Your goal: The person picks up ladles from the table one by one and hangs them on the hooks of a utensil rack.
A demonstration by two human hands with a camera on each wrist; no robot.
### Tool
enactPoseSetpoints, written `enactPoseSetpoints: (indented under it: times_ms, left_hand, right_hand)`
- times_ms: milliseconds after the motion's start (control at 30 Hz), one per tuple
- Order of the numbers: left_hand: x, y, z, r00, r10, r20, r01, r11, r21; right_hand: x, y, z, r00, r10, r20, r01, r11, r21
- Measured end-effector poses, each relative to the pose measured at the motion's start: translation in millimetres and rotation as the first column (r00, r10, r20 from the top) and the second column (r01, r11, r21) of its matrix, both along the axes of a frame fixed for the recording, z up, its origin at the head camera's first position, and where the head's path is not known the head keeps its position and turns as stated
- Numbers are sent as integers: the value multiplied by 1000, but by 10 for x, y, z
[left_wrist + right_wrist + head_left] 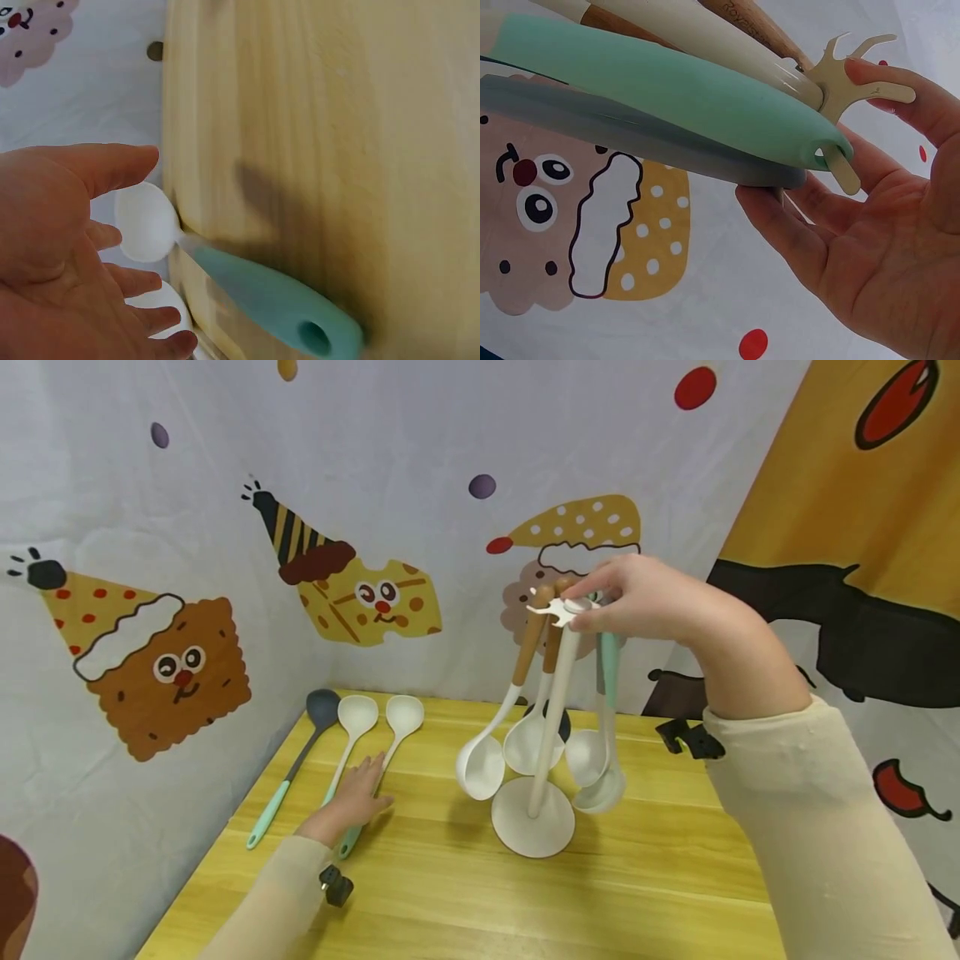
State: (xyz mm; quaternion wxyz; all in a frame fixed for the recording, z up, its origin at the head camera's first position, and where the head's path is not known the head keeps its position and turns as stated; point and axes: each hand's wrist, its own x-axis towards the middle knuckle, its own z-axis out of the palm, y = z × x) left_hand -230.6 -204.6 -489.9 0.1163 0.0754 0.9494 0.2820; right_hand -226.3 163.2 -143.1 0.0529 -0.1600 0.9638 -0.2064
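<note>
My right hand (648,597) grips the hooked top of a cream utensil stand (552,718), fingers and thumb around its hooks (889,91). From the stand hang a white ladle (474,768) and others with brown wooden handles. On its right side hang a mint-handled utensil (667,97) and a grey-handled one (630,127), close to my fingertips. My left hand (356,797) is low over the table at the left, fingers spread and straight. Beneath it lies a white spoon (405,717) with a mint handle (274,296); the palm holds nothing.
Another white spoon (357,717) and a dark grey spoon (322,710) with a mint handle lie in a row to the left. The stand's round base (517,835) is over the wooden table (645,893). A cartoon-printed cloth (420,435) hangs behind and at both sides.
</note>
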Motion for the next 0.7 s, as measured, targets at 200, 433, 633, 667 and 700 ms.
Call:
enactPoseSetpoints:
  times_ms: [200, 433, 633, 667, 700]
  left_hand:
    - [27, -73, -73, 998, 48, 37, -48, 999, 8]
    - [47, -111, -126, 993, 102, 65, -100, 995, -27]
    - [32, -108, -174, 992, 113, 62, -112, 994, -18]
    - [32, -107, -178, 991, 117, 58, -116, 993, -16]
    - [33, -105, -179, 992, 118, 50, -117, 993, -16]
  right_hand:
    - [5, -5, 4, 1000, -1, -3, 1, 1000, 6]
    - [5, 0, -9, 1000, -2, -12, 2, 1000, 7]
    - [3, -7, -17, 1000, -1, -14, 1, 1000, 3]
    - [2, -10, -19, 1000, -1, -13, 1, 1000, 3]
    - [1, -13, -21, 1000, -2, -12, 3, 1000, 2]
